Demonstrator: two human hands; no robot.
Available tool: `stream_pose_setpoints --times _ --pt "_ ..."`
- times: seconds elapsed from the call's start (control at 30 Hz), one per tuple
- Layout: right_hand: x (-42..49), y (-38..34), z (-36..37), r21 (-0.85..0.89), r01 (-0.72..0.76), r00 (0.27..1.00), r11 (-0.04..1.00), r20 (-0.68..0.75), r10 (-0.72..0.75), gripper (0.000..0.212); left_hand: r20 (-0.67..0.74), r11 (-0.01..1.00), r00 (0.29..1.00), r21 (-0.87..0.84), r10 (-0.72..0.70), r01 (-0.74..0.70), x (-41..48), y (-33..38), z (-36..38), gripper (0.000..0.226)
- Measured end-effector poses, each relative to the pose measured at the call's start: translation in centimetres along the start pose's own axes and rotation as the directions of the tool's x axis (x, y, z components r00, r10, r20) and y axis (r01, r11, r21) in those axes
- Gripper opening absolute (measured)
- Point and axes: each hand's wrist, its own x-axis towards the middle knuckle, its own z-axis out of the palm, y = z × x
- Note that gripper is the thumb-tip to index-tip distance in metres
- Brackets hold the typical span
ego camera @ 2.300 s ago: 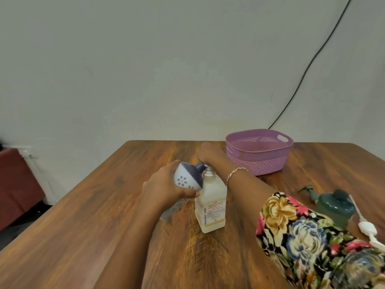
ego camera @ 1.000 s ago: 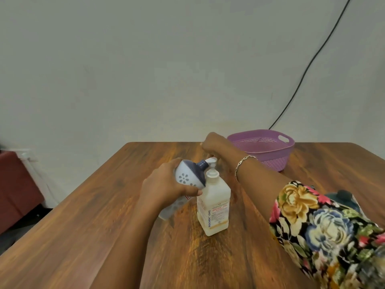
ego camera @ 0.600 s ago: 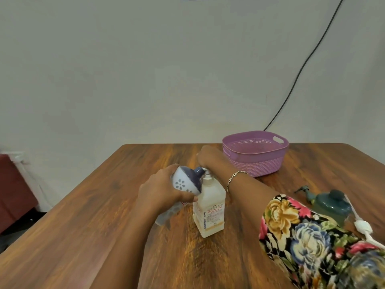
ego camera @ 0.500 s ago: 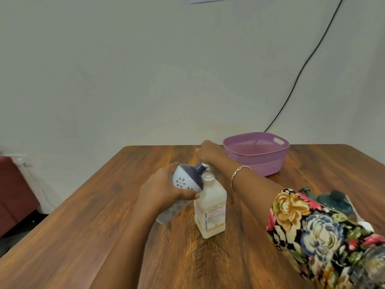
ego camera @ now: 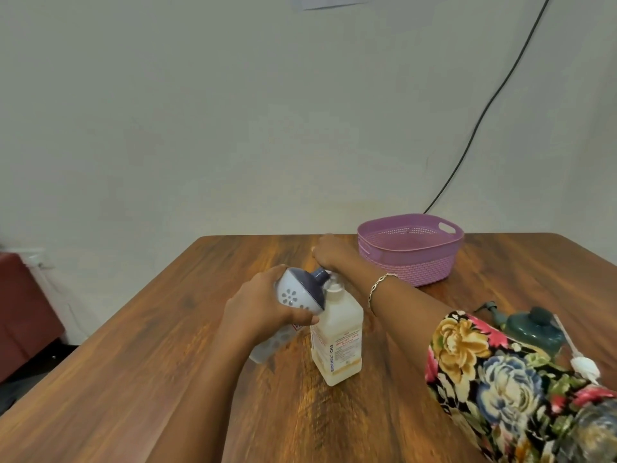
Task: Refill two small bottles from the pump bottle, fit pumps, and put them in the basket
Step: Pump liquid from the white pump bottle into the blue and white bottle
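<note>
Evidently filling was underway: the left hand (ego camera: 263, 309) gripped a tilted small bottle (ego camera: 298, 294) at the pump bottle (ego camera: 339, 339) on the desk (ego camera: 167, 379), the right hand (ego camera: 330, 253) atop its pump, grip unclear; the basket (ego camera: 410, 265) showed no bottles.

A single wide-angle camera, worn on the person's head, looks forward and down across the brown wood-grain counter (ego camera: 133, 379) toward the pale plastered wall (ego camera: 233, 111), which fills the upper half of the view. The left hand (ego camera: 263, 309) and right hand (ego camera: 330, 255) reach in close below the lens; the purple perforated plastic basket (ego camera: 410, 262) sits farther back.
</note>
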Motion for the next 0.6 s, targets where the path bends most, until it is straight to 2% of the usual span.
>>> stream_pose_setpoints --times 0.1,0.17,0.27,0.4,0.6 --pt "0.1 -0.3 -1.4 0.038 0.059 0.998 0.998 0.011 -0.059 0.024 -0.027 1.000 1.000 0.024 0.003 -0.003 0.0 0.2 -0.4 0.096" --pt "0.1 -0.4 -1.6 -0.030 0.047 0.998 0.998 0.044 -0.046 0.033 -0.036 0.999 0.999 0.035 0.000 0.001 -0.1 0.3 -0.5 0.094" --pt "0.2 -0.1 -0.7 -0.132 0.010 0.997 0.991 0.074 0.000 0.028 -0.026 1.000 1.000 0.021 -0.006 0.007 -0.1 0.2 -0.3 0.096" --pt "-0.1 0.8 0.3 -0.210 0.005 0.997 0.978 0.074 0.010 0.030 0.001 0.999 1.000 0.037 -0.004 0.004 -0.1 0.2 0.2 0.083" --pt "0.1 0.6 -0.1 -0.116 0.002 1.000 0.993 0.010 -0.001 0.026 -0.012 1.000 1.000 -0.016 -0.005 0.005 -0.1 0.2 -0.2 0.081"
